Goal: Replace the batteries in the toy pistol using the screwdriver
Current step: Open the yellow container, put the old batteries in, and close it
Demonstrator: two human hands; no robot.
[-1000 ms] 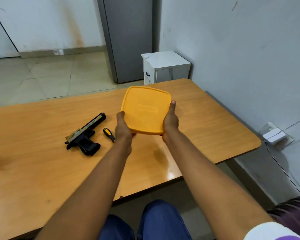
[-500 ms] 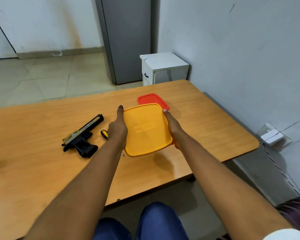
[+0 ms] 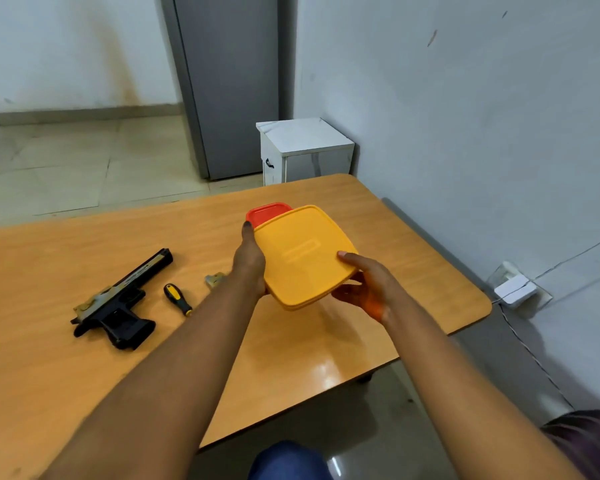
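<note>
Yellow plastic, square with rounded corners: a lid (image 3: 302,252) is gripped at its edges by both hands above a light wooden table (image 3: 49,358), the left hand (image 3: 250,261) on its left side, the right hand (image 3: 368,285) curled round its near right corner. A red plastic container (image 3: 267,211) shows just behind the lid. Left of the lid, on the table, lie a small metal piece (image 3: 214,279), a yellow-and-black-handled screwdriver (image 3: 177,298) and, furthest left, the black-and-silver toy pistol (image 3: 118,303).

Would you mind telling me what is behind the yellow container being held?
A red lid peeks out behind the yellow container, lying on the table. Most of it is covered, so anything beneath it cannot be seen.
</note>
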